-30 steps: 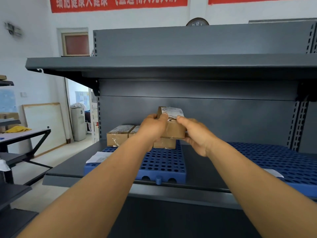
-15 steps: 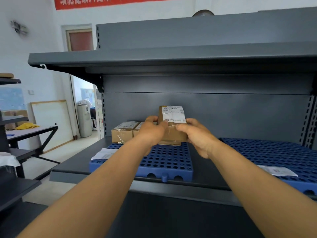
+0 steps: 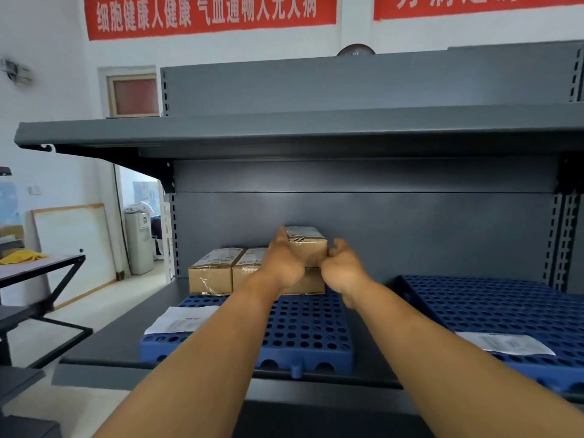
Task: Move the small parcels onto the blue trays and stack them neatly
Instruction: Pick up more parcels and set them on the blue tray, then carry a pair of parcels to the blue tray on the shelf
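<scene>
Two hands, the left hand [image 3: 282, 263] and the right hand [image 3: 342, 269], are loosely pressed against the top parcel [image 3: 308, 248], stacked on a lower parcel [image 3: 308, 282] on the blue tray [image 3: 303, 330]; if nudged unevenly, it could be skewed or toppled.

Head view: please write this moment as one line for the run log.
step: stacking | top parcel: on lower parcel, left blue tray | left hand: on parcel | right hand: on parcel
</scene>
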### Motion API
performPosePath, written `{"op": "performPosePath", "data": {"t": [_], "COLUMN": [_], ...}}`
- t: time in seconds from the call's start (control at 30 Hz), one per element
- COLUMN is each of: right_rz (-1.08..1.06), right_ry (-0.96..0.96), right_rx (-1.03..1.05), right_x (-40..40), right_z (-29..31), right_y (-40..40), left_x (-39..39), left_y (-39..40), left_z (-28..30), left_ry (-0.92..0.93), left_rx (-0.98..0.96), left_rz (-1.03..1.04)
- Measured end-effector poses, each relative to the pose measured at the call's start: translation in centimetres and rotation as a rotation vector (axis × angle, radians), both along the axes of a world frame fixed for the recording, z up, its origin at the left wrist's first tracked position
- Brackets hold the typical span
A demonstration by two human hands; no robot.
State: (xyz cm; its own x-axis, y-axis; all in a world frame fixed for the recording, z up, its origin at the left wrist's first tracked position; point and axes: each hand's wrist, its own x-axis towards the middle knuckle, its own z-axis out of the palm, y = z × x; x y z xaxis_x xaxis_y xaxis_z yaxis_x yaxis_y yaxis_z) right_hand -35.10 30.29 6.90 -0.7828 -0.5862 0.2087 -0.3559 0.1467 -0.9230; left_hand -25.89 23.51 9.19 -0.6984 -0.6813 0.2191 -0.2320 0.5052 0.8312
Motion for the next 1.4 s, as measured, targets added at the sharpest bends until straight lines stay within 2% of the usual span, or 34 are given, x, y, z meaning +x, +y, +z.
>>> {"op": "performPosePath", "data": {"t": [0.23, 0.57, 0.63, 0.73, 0.83, 1.1, 1.4], "right_rz": [0.039, -0.087, -0.097, -0.13, -0.198, -0.395, -0.597], "right_ry": [0.017, 0.235, 0.222, 0.222, 0.248, 0.267, 0.253], "right_rx": [0.077, 0.325, 0.318, 0.285, 0.317, 0.475, 0.59], "right_x": [0.4, 4.1, 4.9, 5.4, 5.2, 2.0, -2.0], "right_z": [0.3, 0.6, 0.5, 0.1, -0.1, -0.1, -1.1], "right_y": [1.0, 8.8, 10.7, 13.8, 17.6, 32.2, 54.7], "left_x": [-0.1, 3.6, 3.9, 3.8, 2.7, -2.4, -8.9], "left_y": [0.3, 4.5, 6.4, 9.5, 12.7, 25.8, 47.5], "left_z": [-0.3, -1.6, -1.7, -1.8, -2.0, -1.9, -3.4], "left_ry": [-0.037, -0.142, -0.122, -0.051, -0.08, -0.209, -0.239], "left_rx": [-0.051, -0.335, -0.385, -0.36, -0.377, -0.542, -0.545], "left_rz": [-0.002, 0.045, 0.009, -0.088, -0.153, -0.334, -0.605]}}
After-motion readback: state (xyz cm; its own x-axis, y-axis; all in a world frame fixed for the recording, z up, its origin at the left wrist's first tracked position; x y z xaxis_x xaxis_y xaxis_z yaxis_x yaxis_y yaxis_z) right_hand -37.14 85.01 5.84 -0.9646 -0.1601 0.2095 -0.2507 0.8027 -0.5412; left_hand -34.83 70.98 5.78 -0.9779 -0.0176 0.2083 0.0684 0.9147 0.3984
